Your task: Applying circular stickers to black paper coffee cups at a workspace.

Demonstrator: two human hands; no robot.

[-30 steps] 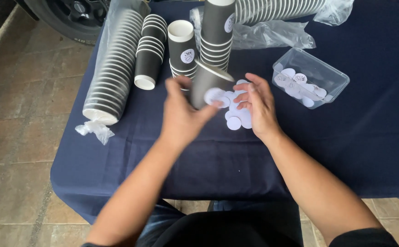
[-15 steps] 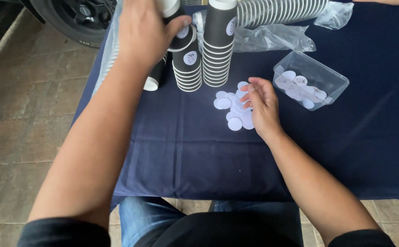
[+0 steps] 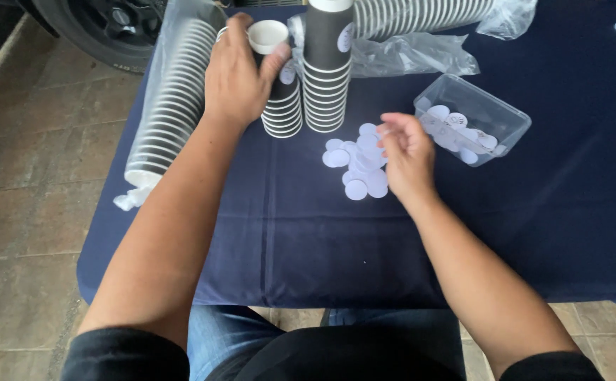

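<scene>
A long sleeve of ribbed black paper cups [image 3: 170, 99] lies at the left of the navy-clothed surface [image 3: 251, 233]. Just beside it, the left hand [image 3: 241, 74] grips a black paper cup [image 3: 269, 42] atop a short upright stack [image 3: 283, 113]. Further right, the right hand [image 3: 407, 152], fingers loosely curled and grasping nothing I can see, hovers over white round stickers [image 3: 357, 159] near a clear plastic tub [image 3: 474, 116].

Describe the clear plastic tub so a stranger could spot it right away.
On the dark blue tablecloth, look just beyond the right hand. The clear plastic tub sits there, the only see-through box, holding white round stickers.
</scene>
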